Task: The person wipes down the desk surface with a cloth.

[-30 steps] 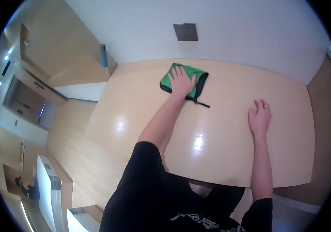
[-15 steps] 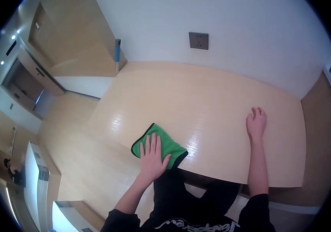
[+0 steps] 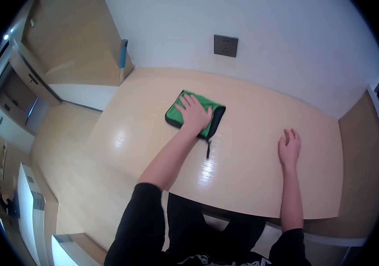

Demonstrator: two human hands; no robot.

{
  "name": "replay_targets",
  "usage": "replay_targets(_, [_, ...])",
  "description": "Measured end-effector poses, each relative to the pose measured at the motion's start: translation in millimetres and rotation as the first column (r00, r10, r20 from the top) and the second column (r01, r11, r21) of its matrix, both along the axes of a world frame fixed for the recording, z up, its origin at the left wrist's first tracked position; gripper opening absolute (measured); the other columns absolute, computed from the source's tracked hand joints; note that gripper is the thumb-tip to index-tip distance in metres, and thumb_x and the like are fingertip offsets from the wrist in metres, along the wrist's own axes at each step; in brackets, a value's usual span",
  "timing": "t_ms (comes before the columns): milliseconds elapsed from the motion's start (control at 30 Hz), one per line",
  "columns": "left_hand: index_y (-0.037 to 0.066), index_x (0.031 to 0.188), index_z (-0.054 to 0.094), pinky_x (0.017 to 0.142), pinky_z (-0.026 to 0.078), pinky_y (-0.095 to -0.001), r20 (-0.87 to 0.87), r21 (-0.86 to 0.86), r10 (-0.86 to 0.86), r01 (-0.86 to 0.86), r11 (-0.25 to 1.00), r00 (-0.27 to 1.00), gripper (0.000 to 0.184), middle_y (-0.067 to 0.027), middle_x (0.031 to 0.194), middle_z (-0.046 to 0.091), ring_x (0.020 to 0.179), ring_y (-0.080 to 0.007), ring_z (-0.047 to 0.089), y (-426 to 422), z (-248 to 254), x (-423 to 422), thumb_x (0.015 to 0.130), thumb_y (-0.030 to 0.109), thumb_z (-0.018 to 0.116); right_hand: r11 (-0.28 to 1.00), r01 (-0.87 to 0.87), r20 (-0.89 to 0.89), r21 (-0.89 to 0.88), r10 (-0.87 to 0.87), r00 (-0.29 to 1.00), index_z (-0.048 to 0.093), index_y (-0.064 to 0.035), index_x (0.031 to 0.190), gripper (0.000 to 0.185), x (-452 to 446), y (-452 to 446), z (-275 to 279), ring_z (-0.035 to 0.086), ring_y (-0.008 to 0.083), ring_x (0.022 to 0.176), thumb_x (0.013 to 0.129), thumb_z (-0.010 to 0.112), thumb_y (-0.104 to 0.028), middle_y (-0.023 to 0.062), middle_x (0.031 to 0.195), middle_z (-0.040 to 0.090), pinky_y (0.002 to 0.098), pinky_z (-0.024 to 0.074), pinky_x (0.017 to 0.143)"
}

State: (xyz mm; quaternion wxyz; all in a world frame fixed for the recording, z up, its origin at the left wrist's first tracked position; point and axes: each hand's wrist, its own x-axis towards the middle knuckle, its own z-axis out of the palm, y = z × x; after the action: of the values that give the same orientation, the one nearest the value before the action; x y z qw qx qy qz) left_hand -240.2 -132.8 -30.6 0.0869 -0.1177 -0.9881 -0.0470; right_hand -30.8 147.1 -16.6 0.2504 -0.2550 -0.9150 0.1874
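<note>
My left hand lies flat with fingers spread on a green cleaning cloth with black edging, pressing it against the pale wood tabletop. A thin dark loop or tag trails from the cloth's near edge. The hand covers the cloth's middle. To the right, my right hand rests on the tabletop, its fingers loosely bent and apart, with nothing visible in it.
A dark socket plate is on the white wall behind the table. At the right stands a wooden side panel. A blue-and-grey strip marks the panel edge at the back left. Another person shows at the far left.
My left hand and the green cloth have slid away from me and slightly right, toward the wall. My right hand stays in nearly the same place. The view has shifted a little.
</note>
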Motion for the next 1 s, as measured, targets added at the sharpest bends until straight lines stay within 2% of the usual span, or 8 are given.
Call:
replay_targets(167, [-0.013, 0.144, 0.027, 0.108, 0.014, -0.0707, -0.006, 0.042, 0.135, -0.135, 0.990, 0.991, 0.084, -0.0345, 0.151, 0.023, 0.141, -0.0521, 0.017, 53, 3, -85, 0.092, 0.053, 0.039, 0.999, 0.025, -0.025, -0.040, -0.026, 0.999, 0.062, -0.0023, 0.117, 0.035, 1, -7, 6, 0.045, 0.0352, 0.127, 0.084, 0.058, -0.014, 0.0201, 0.133, 0.051, 0.0437, 0.0369, 0.107])
replay_targets(300, [-0.013, 0.145, 0.025, 0.109, 0.014, -0.0686, 0.083, 0.007, 0.225, -0.227, 0.974, 0.971, 0.083, -0.0336, 0.152, 0.022, 0.142, -0.0506, 0.016, 77, 19, -124, 0.092, 0.049, 0.038, 0.999, 0.047, -0.008, -0.013, -0.047, 0.999, 0.062, -0.0027, 0.117, 0.035, 4, -4, 4, 0.045, 0.0342, 0.125, 0.083, 0.059, -0.012, 0.0182, 0.131, 0.051, 0.0436, 0.0378, 0.105])
replay_targets(500, [-0.012, 0.145, 0.026, 0.111, 0.012, -0.0662, 0.006, 0.076, 0.222, -0.222, 0.972, 0.975, 0.081, -0.0318, 0.153, 0.023, 0.143, -0.0475, 0.016, 71, 6, -125, 0.094, 0.050, 0.037, 0.999, 0.020, -0.036, 0.044, -0.019, 0.999, 0.062, -0.0036, 0.116, 0.034, 3, -1, -2, 0.046, 0.0348, 0.123, 0.084, 0.058, -0.014, 0.0176, 0.130, 0.051, 0.0440, 0.0367, 0.105])
replay_targets(533, [-0.011, 0.146, 0.026, 0.112, 0.011, -0.0649, -0.013, 0.111, 0.153, -0.150, 0.982, 0.988, 0.081, -0.0298, 0.154, 0.023, 0.144, -0.0454, 0.016, 64, 5, -120, 0.093, 0.050, 0.037, 0.999, 0.022, -0.043, 0.043, -0.020, 0.999, 0.062, -0.0036, 0.116, 0.034, 2, -2, -3, 0.046, 0.0348, 0.123, 0.084, 0.058, -0.014, 0.0176, 0.130, 0.051, 0.0440, 0.0367, 0.105])
replay_targets(600, [-0.006, 0.148, 0.027, 0.114, 0.011, -0.0621, -0.041, 0.098, 0.063, -0.059, 0.993, 0.997, 0.081, -0.0245, 0.155, 0.023, 0.145, -0.0401, 0.018, 51, -1, -106, 0.093, 0.053, 0.038, 0.999, 0.019, -0.029, 0.033, -0.018, 0.999, 0.062, -0.0036, 0.116, 0.034, 2, 0, -1, 0.047, 0.0348, 0.122, 0.084, 0.059, -0.015, 0.0178, 0.129, 0.052, 0.0442, 0.0360, 0.105])
replay_targets(700, [-0.003, 0.148, 0.027, 0.113, 0.014, -0.0630, -0.074, 0.096, -0.073, 0.080, 0.992, 0.995, 0.082, -0.0231, 0.154, 0.026, 0.144, -0.0410, 0.019, 14, -3, -62, 0.094, 0.057, 0.039, 0.998, 0.022, -0.047, 0.056, -0.019, 0.999, 0.062, -0.0037, 0.116, 0.034, 1, 3, -6, 0.047, 0.0342, 0.122, 0.084, 0.059, -0.016, 0.0178, 0.128, 0.053, 0.0444, 0.0369, 0.105])
replay_targets(833, [-0.002, 0.148, 0.028, 0.114, 0.016, -0.0597, -0.080, 0.057, -0.215, 0.219, 0.974, 0.973, 0.077, -0.0226, 0.155, 0.026, 0.144, -0.0385, 0.021, -59, 0, 28, 0.095, 0.052, 0.043, 0.999, -0.003, -0.040, 0.043, 0.004, 0.999, 0.062, -0.0033, 0.116, 0.035, 1, 6, -8, 0.048, 0.0341, 0.123, 0.085, 0.059, -0.017, 0.0182, 0.129, 0.053, 0.0442, 0.0380, 0.104])
replay_targets(1000, [-0.003, 0.148, 0.027, 0.115, 0.015, -0.0582, -0.037, 0.046, -0.225, 0.227, 0.973, 0.974, 0.077, -0.0229, 0.155, 0.024, 0.145, -0.0384, 0.020, -153, 15, 158, 0.093, 0.046, 0.051, 0.997, -0.016, -0.025, 0.075, 0.018, 1.000, 0.061, -0.0014, 0.119, 0.035, -1, 5, -10, 0.048, 0.0357, 0.123, 0.087, 0.057, -0.017, 0.0196, 0.131, 0.052, 0.0443, 0.0382, 0.105])
